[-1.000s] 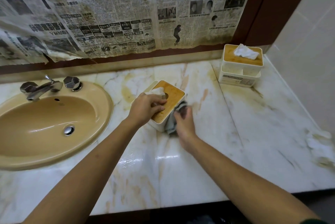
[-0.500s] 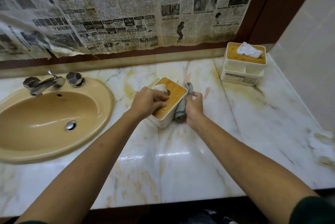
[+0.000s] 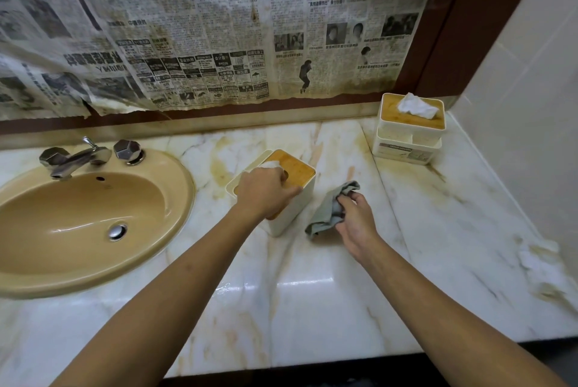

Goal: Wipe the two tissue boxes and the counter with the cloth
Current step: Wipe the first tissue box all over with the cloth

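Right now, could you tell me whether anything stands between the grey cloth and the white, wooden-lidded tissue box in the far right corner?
Nothing visible. Only bare marble counter lies between the grey cloth in the right hand and the white corner tissue box; the left hand holds the other wooden-lidded box.

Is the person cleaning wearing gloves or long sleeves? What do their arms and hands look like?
No gloves. The left hand and the right hand are both bare, and no rings show on the fingers. The left forearm and right forearm are bare too, with no watch or bracelet. No sleeve shows anywhere in this view.
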Motion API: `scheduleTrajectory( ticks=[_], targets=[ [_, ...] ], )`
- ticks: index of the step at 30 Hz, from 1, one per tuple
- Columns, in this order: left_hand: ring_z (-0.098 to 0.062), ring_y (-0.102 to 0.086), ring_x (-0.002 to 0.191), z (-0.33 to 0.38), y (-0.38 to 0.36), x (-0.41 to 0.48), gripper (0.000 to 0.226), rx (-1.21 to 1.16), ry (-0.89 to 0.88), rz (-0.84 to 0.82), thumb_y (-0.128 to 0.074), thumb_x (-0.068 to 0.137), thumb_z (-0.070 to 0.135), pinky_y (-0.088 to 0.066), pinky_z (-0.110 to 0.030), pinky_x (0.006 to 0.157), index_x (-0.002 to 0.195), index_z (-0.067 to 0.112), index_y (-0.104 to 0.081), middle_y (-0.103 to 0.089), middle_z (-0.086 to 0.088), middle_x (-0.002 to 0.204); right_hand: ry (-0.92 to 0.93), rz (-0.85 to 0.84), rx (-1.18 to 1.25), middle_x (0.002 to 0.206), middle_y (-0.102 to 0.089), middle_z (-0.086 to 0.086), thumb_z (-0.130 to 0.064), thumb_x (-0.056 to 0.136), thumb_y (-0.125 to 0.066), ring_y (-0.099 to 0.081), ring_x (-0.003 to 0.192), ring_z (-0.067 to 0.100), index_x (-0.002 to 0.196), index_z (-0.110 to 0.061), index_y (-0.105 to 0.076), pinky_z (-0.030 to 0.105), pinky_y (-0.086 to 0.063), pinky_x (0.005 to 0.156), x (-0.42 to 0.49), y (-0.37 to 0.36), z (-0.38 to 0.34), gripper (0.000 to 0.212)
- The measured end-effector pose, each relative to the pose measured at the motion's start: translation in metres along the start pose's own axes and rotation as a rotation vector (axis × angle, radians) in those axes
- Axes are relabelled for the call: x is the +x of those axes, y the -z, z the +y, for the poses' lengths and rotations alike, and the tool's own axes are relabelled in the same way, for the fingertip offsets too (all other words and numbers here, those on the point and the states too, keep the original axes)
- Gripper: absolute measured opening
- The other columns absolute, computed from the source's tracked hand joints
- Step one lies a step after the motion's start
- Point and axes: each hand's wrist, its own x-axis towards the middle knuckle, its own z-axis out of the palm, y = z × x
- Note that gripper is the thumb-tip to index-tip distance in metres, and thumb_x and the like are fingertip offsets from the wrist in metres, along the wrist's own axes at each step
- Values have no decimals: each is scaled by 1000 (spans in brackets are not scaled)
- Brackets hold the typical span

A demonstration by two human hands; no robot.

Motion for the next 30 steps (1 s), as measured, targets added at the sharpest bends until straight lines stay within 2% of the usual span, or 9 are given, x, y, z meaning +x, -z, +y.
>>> scheduleTrajectory(
  ticks=[2,4,8,11,14,19,23,28,30],
  targets=[
    [-20,-56,79,7,-2,3,49,132,-17,-20,-60,75,71,-43,-39,78,75,23,-57,-58,5,75,22,7,-10,114,-65,12,-11,103,-47,-64,101,25,121,-10,-56,39,-56,85,0,3,-4,20],
    [-22,-58,83,10,-2,6,47,169,-33,-33,-67,71,67,-41,-39,76,81,21,-59,-60,2,80,43,9,-18,112,-65,10,-12,103,-47,-64,99,23,116,-13,-56,38,-55,84,0,6,-7,16],
    [-19,-55,85,2,3,8,40,157,-104,-73,-73,69,59,-33,-34,72,88,25,-63,-58,7,79,70,-5,-18,111,-66,9,-11,103,-47,-65,102,24,112,-15,-57,44,-54,92,0,12,-14,14],
    [-21,-54,99,-12,12,7,44,235,-165,-147,-74,69,56,-34,-35,79,106,35,-65,-65,10,96,81,-21,-16,110,-67,9,-11,103,-47,-65,102,24,107,-17,-59,46,-53,95,0,14,-16,14],
    [-21,-48,111,-26,22,5,52,265,-246,-209,-78,73,45,-26,-35,78,121,46,-58,-64,18,113,84,-43,-26,110,-67,11,-10,102,-47,-65,101,25,106,-16,-60,48,-52,95,1,14,-15,14],
    [-15,-36,97,-38,34,-1,54,413,-347,-221,-79,78,35,-29,-34,77,125,47,-57,-63,19,114,80,-76,-52,111,-68,13,-10,102,-48,-67,98,24,111,-13,-59,46,-56,90,-1,11,-8,14],
    [-16,-37,102,-40,35,-4,57,406,-371,-235,-79,79,30,-33,-35,82,129,44,-55,-60,19,120,73,-94,-80,111,-69,13,-11,102,-48,-69,99,24,115,-12,-58,45,-58,88,-4,8,-1,17],
    [-13,-34,100,-37,30,-7,62,157,-276,-238,-72,66,71,-25,-34,78,120,42,-62,-57,19,109,81,-90,-146,112,-69,15,-12,101,-50,-68,104,28,117,-10,-57,53,-53,98,-9,7,7,18],
    [-13,-35,103,-34,24,-9,67,114,-253,-231,-67,63,78,-24,-35,79,119,42,-63,-57,19,106,81,-90,-177,110,-69,13,-14,101,-51,-68,105,28,116,-12,-57,54,-53,98,-11,6,11,16]
  ],
)
